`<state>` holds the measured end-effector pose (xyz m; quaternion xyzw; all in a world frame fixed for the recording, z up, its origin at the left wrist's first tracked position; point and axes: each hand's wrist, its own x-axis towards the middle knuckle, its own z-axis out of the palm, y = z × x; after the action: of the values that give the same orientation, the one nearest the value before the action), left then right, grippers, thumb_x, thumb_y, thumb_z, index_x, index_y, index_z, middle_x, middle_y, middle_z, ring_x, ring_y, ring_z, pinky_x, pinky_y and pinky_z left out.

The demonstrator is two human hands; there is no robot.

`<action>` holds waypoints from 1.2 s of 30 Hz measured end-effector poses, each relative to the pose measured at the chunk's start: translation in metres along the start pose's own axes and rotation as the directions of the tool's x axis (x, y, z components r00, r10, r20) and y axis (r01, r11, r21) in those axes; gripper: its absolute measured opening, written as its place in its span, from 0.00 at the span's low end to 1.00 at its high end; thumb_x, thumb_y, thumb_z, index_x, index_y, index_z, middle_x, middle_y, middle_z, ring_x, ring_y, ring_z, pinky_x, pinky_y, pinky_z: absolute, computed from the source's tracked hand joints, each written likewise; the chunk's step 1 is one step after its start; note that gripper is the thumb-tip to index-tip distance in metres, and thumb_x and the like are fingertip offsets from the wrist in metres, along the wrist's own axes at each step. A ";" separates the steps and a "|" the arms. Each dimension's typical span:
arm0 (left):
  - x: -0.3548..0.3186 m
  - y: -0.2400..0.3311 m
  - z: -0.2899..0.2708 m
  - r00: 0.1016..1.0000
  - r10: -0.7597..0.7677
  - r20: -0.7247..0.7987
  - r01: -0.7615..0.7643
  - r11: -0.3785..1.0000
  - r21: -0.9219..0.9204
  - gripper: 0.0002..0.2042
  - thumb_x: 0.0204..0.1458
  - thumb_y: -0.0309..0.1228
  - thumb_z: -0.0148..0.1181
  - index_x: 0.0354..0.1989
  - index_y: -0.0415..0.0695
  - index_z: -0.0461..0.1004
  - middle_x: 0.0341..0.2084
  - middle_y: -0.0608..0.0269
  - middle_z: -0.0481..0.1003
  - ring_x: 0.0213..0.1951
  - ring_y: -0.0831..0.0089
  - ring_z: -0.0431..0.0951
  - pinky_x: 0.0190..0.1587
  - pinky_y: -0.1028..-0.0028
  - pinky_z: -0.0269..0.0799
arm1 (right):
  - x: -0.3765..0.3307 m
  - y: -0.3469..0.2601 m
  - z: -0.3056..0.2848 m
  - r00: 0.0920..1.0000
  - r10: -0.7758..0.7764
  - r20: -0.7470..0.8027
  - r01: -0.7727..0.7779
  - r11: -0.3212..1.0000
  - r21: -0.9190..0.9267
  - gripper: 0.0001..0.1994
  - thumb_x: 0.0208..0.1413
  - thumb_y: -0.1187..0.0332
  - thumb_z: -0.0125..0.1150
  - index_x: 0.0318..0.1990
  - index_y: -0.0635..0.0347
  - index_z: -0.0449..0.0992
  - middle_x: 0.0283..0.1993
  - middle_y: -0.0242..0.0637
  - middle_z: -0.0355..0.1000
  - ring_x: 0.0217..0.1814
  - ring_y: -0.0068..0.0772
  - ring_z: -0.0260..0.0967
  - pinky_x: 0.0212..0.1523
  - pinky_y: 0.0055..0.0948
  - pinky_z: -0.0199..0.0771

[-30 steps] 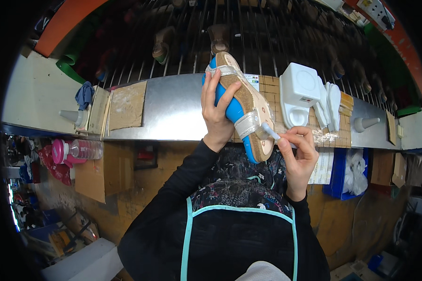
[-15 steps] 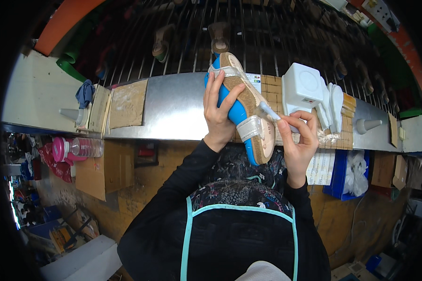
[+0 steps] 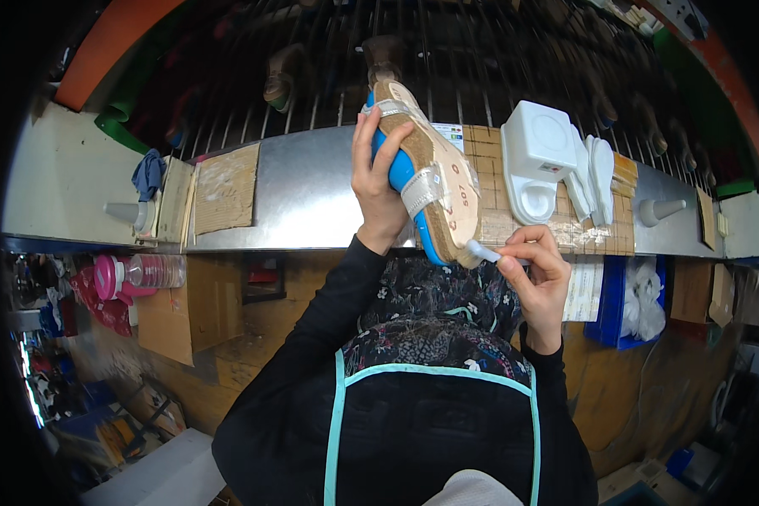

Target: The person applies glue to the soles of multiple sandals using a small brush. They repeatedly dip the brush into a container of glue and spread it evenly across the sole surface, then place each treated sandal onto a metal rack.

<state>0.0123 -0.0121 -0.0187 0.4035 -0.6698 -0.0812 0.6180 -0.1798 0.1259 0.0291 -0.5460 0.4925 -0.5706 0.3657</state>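
Note:
My left hand [image 3: 378, 187] grips a cork-soled sandal [image 3: 454, 184] from its left side, with the fingers wrapped over its edge. A bright blue shoe last [image 3: 402, 171] fills the sandal, and silvery straps cross over it. The pale underside, with dark print, faces up and to the right. In my right hand [image 3: 538, 277], a small white brush [image 3: 484, 251] is pinched between thumb and fingers. Its tip meets the near end of the sole.
On the metal bench [image 3: 304, 185] stands a white box-like container [image 3: 541, 139] beside white sole-shaped pieces [image 3: 599, 179]. Cardboard [image 3: 226, 190] lies at the left. Behind runs a rack of metal rods [image 3: 329, 110] carrying more shoes. A blue bin [image 3: 609, 312] sits below right.
My right hand has brought the brush down from mid-sole to the sole's near end. My left hand has shifted slightly left, turning the underside more into view.

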 end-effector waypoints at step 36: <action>0.000 0.005 -0.003 0.999 -0.044 -0.016 0.041 0.990 -0.136 0.28 0.42 0.28 0.72 0.56 0.52 0.73 0.62 0.53 0.66 0.61 0.55 0.70 0.60 0.62 0.70 | 0.006 0.005 0.021 0.739 -0.666 -0.107 0.542 0.681 -0.493 0.15 0.37 0.68 0.79 0.38 0.48 0.85 0.41 0.30 0.68 0.39 0.29 0.64 0.43 0.30 0.55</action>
<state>0.0132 -0.0078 -0.0152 0.3754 -0.6479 -0.1360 0.6487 -0.1604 0.1155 0.0246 -0.6595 0.4413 -0.6066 -0.0484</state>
